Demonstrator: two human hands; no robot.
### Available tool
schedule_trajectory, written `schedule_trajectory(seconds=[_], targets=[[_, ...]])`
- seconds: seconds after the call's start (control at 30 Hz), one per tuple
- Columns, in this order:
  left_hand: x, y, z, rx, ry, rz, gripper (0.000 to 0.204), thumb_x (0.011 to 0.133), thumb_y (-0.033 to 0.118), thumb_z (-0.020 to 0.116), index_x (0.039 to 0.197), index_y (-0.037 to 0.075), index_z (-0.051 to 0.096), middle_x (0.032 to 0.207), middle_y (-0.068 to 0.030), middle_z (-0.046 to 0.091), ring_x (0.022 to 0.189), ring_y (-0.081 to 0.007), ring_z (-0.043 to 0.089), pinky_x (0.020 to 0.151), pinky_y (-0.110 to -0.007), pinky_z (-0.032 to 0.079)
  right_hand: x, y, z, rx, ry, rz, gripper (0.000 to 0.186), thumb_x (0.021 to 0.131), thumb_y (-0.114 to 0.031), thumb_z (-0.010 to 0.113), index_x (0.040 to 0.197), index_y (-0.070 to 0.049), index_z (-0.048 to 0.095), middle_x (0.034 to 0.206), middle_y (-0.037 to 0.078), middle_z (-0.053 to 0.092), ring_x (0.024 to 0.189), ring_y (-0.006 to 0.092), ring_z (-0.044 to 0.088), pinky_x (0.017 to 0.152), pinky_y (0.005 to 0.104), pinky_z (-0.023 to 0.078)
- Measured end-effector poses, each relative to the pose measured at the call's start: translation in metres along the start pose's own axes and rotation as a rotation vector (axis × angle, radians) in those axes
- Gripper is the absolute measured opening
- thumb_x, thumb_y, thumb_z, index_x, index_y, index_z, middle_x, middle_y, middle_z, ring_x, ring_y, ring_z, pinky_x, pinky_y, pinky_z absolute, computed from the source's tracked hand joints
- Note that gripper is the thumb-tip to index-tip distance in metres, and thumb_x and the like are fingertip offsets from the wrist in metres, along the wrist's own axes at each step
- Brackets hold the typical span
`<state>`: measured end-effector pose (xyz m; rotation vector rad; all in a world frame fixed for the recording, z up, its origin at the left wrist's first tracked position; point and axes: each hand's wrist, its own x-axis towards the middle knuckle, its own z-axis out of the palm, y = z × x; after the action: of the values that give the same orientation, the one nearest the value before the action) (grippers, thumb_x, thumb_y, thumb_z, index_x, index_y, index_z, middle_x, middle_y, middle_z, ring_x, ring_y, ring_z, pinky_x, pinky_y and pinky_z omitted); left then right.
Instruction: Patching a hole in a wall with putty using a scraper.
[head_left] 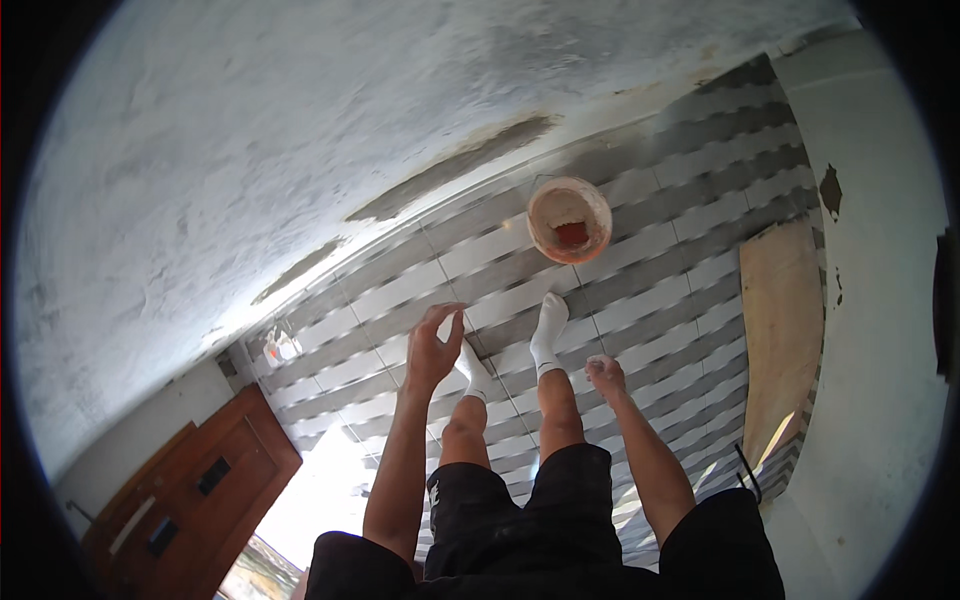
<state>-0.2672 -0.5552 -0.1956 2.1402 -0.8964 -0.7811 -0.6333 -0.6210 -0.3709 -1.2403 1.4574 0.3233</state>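
Observation:
My left hand (437,340) hangs over the tiled floor, fingers loosely curved and apart, holding nothing. Lower to the right, my right hand (606,374) is closed around something pale that I cannot make out. Beyond both hands a pinkish bucket (548,230) with a wire handle stands on the grey-and-white striped floor (650,310), a reddish-brown shape (571,234) inside it. My white-socked feet (549,325) are on the tiles between my hands.
A patchy plastered wall (270,140) runs along the far side. A light wooden board (775,340) lies at the right beside another wall (870,300). A brown wooden door (220,500) and a bright doorway are at lower left. Small objects (283,345) sit near the wall's left end.

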Motion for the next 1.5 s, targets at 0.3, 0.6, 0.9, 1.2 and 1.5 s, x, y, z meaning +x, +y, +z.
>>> schedule_trajectory(seconds=[0.3, 0.6, 0.9, 1.2, 1.5], targets=[[-0.078, -0.063, -0.024, -0.108, 0.026, -0.095, 0.016, 0.086, 0.008, 0.062, 0.101, 0.004, 0.068, 0.101, -0.0158, 0.068, 0.097, -0.0328, 0.065, 0.085, -0.039, 0.051, -0.004, -0.041, 0.053, -0.114, -0.137, -0.058, 0.026, 0.093, -0.024, 0.06, 0.104, 0.0, 0.061, 0.082, 0.006, 0.069, 0.065, 0.0115, 0.063, 0.057, 0.0249, 0.05], [-0.129, -0.098, -0.048, -0.246, 0.112, -0.114, 0.016, 0.084, 0.008, 0.061, 0.099, 0.003, 0.067, 0.1, -0.0147, 0.068, 0.096, -0.0332, 0.064, 0.085, -0.039, 0.051, 0.004, -0.083, 0.1, -0.153, -0.17, -0.101, 0.027, 0.091, -0.025, 0.061, 0.101, 0.001, 0.062, 0.079, 0.008, 0.069, 0.065, 0.0133, 0.065, 0.06, 0.0276, 0.054], [-0.134, -0.13, -0.035, -0.207, 0.141, -0.251, 0.016, 0.087, 0.008, 0.059, 0.1, 0.005, 0.066, 0.099, -0.0148, 0.067, 0.095, -0.0333, 0.064, 0.084, -0.04, 0.05, 0.064, -0.114, 0.12, -0.044, -0.143, 0.042, 0.027, 0.093, -0.026, 0.059, 0.105, -0.002, 0.062, 0.081, 0.004, 0.067, 0.064, 0.0108, 0.061, 0.054, 0.0255, 0.049], [-0.114, -0.164, 0.051, -0.29, 0.114, -0.345, 0.016, 0.086, 0.006, 0.061, 0.101, 0.004, 0.066, 0.099, -0.0162, 0.067, 0.094, -0.0347, 0.064, 0.083, -0.04, 0.05, 0.232, -0.065, 0.097, -0.644, 0.232, -0.368, 0.041, 0.089, -0.029, 0.059, 0.121, -0.004, 0.054, 0.106, 0.016, 0.064, 0.097, 0.033, 0.063, 0.085, 0.0428, 0.051], [-0.096, -0.243, 0.082, -0.221, 0.036, -0.341, 0.016, 0.086, 0.007, 0.062, 0.101, 0.005, 0.066, 0.102, -0.0147, 0.067, 0.098, -0.0325, 0.063, 0.085, -0.038, 0.05, 0.287, -0.1, 0.136, -0.99, 0.457, -0.408, 0.06, 0.086, -0.027, 0.063, 0.133, -0.002, 0.036, 0.126, 0.023, 0.05, 0.118, 0.04, 0.049, 0.099, 0.0472, 0.041]])
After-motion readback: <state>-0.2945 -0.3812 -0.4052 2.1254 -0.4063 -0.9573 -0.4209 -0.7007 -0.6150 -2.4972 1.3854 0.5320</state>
